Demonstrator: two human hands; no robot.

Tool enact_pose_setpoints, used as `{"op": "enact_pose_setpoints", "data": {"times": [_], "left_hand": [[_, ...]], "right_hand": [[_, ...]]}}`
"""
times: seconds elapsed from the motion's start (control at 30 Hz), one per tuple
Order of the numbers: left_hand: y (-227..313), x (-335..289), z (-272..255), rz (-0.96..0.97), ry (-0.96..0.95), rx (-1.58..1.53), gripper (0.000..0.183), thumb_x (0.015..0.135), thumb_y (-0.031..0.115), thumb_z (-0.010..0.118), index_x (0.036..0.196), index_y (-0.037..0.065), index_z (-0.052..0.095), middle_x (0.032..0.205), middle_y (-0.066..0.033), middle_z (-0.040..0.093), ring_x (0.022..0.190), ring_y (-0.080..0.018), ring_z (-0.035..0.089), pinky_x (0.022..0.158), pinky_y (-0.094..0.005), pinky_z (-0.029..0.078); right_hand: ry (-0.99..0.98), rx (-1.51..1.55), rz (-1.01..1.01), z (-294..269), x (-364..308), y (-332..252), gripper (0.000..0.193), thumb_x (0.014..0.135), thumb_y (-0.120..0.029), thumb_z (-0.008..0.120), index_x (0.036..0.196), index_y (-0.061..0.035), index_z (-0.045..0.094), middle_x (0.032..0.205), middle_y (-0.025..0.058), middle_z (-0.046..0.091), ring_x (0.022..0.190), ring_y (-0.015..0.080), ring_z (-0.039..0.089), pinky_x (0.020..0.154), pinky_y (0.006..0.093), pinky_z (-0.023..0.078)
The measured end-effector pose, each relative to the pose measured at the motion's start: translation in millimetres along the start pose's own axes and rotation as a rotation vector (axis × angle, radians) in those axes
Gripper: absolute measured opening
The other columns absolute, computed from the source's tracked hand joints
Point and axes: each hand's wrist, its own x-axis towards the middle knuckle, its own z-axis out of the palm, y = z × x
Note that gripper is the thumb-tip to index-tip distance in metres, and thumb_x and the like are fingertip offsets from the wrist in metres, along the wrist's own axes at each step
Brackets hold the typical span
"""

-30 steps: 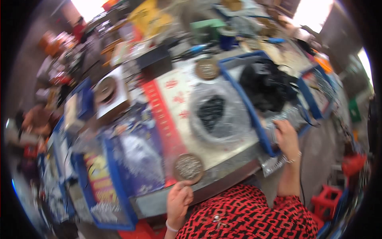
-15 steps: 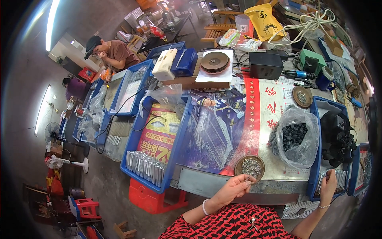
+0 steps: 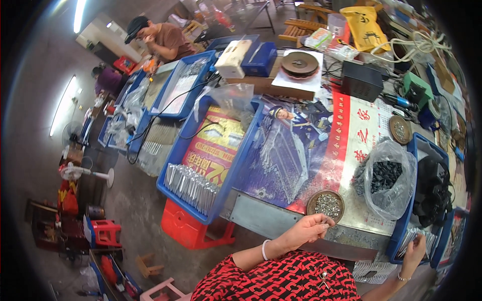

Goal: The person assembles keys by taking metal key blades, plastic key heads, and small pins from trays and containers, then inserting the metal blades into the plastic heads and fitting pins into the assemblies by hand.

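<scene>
Your grey metal table (image 3: 263,215), spread with flat purple-red-white printed sheets (image 3: 281,168). Near you: round brown dish (image 3: 311,203), small silvery pieces (image 3: 327,204) inside; rightward, clear plastic bag (image 3: 389,205); farther, black boxy device (image 3: 362,81).

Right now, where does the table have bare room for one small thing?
The purple poster looks mostly bare between the blue tray of silver strips and the red band, as does the grey plate below the poster. Rightward is crowded: brown bowl, plastic bag, right hand.

2 foreground hands (image 3: 312,229) (image 3: 414,253), 1 yellow pouch (image 3: 365,30), 2 fans (image 3: 70,172) (image 3: 74,131).
</scene>
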Motion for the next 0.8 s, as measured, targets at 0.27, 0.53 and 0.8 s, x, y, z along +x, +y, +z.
{"op": "enact_pose_setpoints", "data": {"times": [0.27,0.53,0.8], "left_hand": [[-3,7,6,0.077,-0.066,0.046,0.026,0.094,0.02,0.045,0.116,0.006,0.047,0.073,0.0026,0.049,0.056,-0.0013,0.037,0.05,-0.0152,0.029],[-2,-2,3,0.169,-0.036,0.13,0.017,0.095,0.02,0.04,0.106,0.006,0.042,0.073,-0.0006,0.051,0.051,-0.0027,0.037,0.047,-0.0163,0.03],[-3,-18,-4,0.255,0.011,0.071,0.018,0.096,0.018,0.042,0.108,0.005,0.043,0.077,-0.0023,0.054,0.055,-0.0044,0.044,0.051,-0.0173,0.036]], "right_hand": [[0.108,-0.134,-0.071,-36,-18,-22,0.012,0.087,-0.004,0.05,0.097,0.0031,0.049,0.083,0.01,0.052,0.073,0.0166,0.051,0.066,0.0259,0.042],[-0.022,0.659,-0.27,-38,-27,-162,0.022,0.09,-0.012,0.053,0.104,0.0054,0.052,0.098,0.0184,0.061,0.085,0.0242,0.061,0.069,0.0288,0.052],[-0.688,1.178,-0.093,45,-31,-225,0.008,0.09,-0.006,0.046,0.095,-0.0006,0.045,0.075,0.0095,0.057,0.06,0.0099,0.054,0.049,0.0177,0.041]]}}
